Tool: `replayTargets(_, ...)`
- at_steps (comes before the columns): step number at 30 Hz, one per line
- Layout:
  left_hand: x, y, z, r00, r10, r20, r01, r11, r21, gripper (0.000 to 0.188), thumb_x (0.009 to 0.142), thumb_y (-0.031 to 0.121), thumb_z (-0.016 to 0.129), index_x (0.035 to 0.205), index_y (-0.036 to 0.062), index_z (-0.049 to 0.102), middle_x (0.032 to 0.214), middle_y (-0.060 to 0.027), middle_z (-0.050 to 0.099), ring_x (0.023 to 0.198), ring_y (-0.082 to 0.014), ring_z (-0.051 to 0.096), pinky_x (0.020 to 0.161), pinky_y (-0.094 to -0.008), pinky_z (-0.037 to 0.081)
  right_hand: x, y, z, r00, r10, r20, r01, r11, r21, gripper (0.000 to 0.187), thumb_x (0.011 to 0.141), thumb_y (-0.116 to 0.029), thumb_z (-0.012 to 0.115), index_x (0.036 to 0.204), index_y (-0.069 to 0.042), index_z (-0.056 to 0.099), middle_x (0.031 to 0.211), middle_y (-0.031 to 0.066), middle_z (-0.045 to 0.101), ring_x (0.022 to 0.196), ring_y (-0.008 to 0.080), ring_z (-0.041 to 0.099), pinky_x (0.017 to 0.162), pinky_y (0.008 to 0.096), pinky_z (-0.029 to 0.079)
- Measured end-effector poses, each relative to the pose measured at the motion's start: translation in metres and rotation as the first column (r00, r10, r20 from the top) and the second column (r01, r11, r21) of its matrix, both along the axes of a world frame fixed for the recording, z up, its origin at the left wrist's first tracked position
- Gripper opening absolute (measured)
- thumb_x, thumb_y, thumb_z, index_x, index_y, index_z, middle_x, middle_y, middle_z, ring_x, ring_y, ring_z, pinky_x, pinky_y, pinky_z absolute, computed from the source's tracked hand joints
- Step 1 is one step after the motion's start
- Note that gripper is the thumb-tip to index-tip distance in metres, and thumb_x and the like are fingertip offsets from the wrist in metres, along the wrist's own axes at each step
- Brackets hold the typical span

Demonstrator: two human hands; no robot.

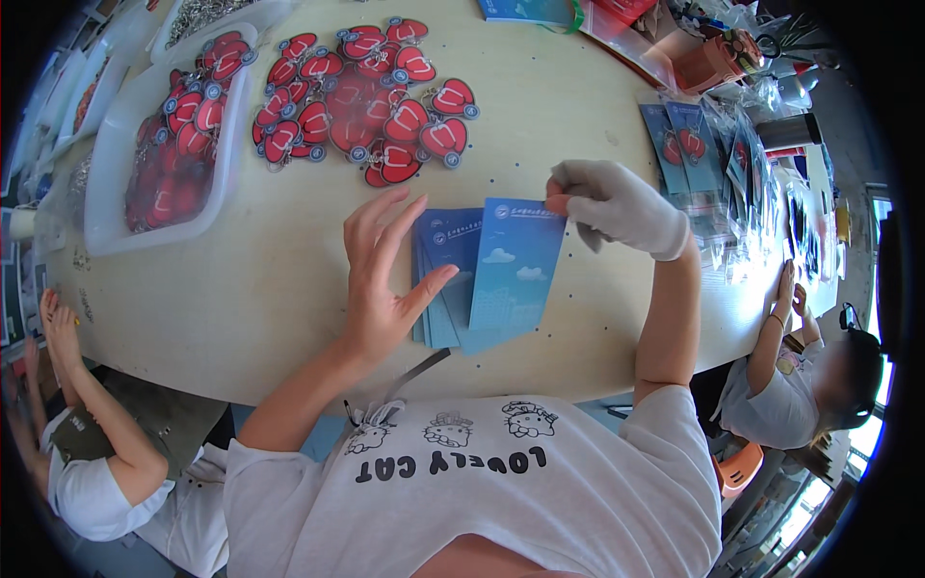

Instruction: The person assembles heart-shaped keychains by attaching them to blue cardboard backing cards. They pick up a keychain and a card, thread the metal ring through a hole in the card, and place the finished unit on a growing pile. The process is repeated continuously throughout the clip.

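Note:
My right hand, in a white glove with bare fingertips, pinches the upper right corner of a blue card printed with clouds. That card is tilted over a loose stack of similar blue cards on the table, hiding part of it. Bare and with its fingers spread, my left hand is at the left side of the stack. Its thumb points toward the cards, and I cannot tell whether it touches them. Beyond my hands lies a pile of red keychains with small blue round tags.
At the left, a white plastic bin holds more red keychains. Clear bags with blue cards and red keychains crowd the right side. A brown box stands far right. Co-workers sit at left and right of the pale table.

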State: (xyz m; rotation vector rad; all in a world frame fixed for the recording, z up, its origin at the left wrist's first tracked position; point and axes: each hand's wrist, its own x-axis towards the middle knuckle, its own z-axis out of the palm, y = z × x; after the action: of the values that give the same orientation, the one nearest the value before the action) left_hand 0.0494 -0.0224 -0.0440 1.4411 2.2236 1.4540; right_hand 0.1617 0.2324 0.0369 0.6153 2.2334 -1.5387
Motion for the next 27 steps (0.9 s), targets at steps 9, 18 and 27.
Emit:
replayTargets(9,-0.010,0.009,0.027,0.363,-0.153,0.919,0.133,0.985,0.111,0.039,0.091,0.020,0.063,0.123,-0.0002,0.052,0.113,-0.0033,0.061,0.097,-0.0092,0.058,0.087,-0.0260,0.045,-0.037,-0.033,0.006,0.989,-0.013,-0.148,-0.006,0.992,-0.125,0.021,0.086,-0.013,0.050,0.095,0.003,0.059,0.069,0.0029,0.060,0.052,0.0077,0.056,0.048,0.0225,0.044)
replayTargets(18,-0.115,0.007,-0.011,0.914,0.165,0.372,-0.247,0.951,0.186,0.022,0.088,0.020,0.065,0.099,0.0017,0.068,0.139,-0.0088,0.042,0.129,-0.0216,0.035,0.104,-0.0353,0.031,-0.197,0.001,-0.040,0.622,0.479,-0.619,0.064,0.757,0.651,0.032,0.083,-0.029,0.058,0.108,-0.011,0.064,0.109,0.0137,0.061,0.103,0.0338,0.058,0.088,0.0400,0.047)
replayTargets(27,-0.141,0.035,-0.044,0.885,0.423,0.196,-0.434,0.900,0.019,0.034,0.081,0.039,0.070,0.090,0.0057,0.070,0.148,-0.0131,0.030,0.139,-0.0377,0.010,0.112,-0.0470,0.010,-0.302,-0.033,-0.087,0.520,0.746,-0.416,-0.102,0.538,0.837,0.042,0.084,-0.040,0.057,0.116,-0.013,0.060,0.125,0.0146,0.052,0.114,0.0334,0.052,0.094,0.0468,0.041)
